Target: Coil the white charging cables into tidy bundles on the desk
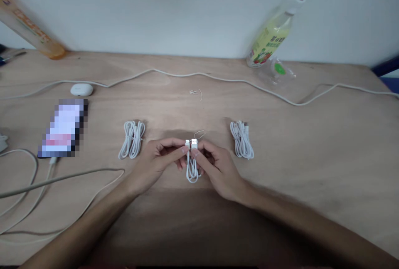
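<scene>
We hold a short white folded charging cable point(192, 168) between both hands at the middle of the pale wooden table point(311, 169).

Our left hand point(158, 159) pinches one white plug at the cable's upper end, and our right hand point(215, 165) pinches the other, wider plug, the two plugs side by side and the looped cord hanging between our fingers. A bundled white cable point(132, 139) lies to the left and another bundled white cable point(242, 139) to the right, both apart from our hands. A yellow-green plastic drink bottle point(272, 36) stands by the wall.
</scene>
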A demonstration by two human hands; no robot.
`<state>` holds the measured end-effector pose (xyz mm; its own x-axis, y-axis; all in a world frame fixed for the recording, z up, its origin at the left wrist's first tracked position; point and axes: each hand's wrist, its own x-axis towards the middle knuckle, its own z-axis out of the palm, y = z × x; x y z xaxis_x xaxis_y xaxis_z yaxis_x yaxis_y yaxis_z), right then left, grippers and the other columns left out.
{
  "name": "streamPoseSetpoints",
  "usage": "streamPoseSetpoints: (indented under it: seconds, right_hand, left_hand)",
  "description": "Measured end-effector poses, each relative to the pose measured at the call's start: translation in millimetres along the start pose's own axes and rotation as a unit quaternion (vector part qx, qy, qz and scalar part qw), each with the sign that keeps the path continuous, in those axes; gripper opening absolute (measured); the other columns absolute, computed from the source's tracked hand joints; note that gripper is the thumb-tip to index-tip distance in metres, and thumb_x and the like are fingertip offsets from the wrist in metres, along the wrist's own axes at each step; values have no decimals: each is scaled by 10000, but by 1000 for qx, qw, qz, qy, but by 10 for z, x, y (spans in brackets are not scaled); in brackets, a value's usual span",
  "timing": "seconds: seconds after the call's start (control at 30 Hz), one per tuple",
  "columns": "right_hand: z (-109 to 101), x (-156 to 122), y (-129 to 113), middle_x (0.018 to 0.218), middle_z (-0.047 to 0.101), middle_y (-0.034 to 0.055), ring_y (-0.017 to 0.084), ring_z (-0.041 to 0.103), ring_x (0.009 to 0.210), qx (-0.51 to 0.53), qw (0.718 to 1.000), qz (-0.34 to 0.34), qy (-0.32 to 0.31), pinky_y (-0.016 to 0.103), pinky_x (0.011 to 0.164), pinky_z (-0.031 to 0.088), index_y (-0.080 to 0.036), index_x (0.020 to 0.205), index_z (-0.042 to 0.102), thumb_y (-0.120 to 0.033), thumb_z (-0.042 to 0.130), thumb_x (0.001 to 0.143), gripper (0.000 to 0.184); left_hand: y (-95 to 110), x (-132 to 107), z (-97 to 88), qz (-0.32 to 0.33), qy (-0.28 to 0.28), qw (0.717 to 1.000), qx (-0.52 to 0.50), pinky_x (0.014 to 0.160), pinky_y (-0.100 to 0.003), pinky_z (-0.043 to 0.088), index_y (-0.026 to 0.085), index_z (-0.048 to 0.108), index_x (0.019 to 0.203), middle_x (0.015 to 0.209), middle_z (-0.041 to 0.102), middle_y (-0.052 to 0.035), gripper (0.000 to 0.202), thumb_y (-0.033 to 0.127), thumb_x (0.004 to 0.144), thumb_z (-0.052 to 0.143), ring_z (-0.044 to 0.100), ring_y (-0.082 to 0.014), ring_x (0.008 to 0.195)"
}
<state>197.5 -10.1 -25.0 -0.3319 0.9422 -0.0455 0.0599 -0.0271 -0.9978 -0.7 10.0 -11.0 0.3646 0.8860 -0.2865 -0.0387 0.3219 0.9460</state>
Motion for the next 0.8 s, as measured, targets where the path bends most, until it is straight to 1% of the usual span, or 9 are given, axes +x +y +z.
streamPoseSetpoints:
  seconds: [0.13,0.3,0.53,0.8]
  right_hand:
    - [-1,-5,-5,773,653,-15,138,527,660,-10,1000,6,3,296,621,420,-222,914,657,-418,578,1106,286]
    - [-6,-11,3,785,658,-4,148,543,674,-17,1000,17,6,301,629,435,-226,904,656,-463,583,1098,315]
    - [-6,-9,15,746,623,-18,142,525,651,-22,1000,12,10,295,605,409,-225,886,643,-448,598,1092,306]
    - [2,-16,16,765,655,-9,144,533,657,-17,1000,20,10,297,615,430,-225,899,657,-466,588,1092,316]
  left_hand:
    - [27,-3,7,-6,2,1000,2,675,-247,563,196,865,994,728,762,2,145,320,930,825,667,-136,682]
    - [17,-9,-5,-3,0,1000,2,668,-247,558,198,870,1012,736,765,-1,151,316,939,810,662,-137,683]
    - [6,-10,-10,-3,-1,1000,6,680,-254,562,189,866,1032,726,754,2,170,321,947,801,662,-139,684]
    - [18,-12,0,-7,0,1000,4,692,-256,564,194,866,1004,733,753,0,152,321,938,814,653,-139,689]
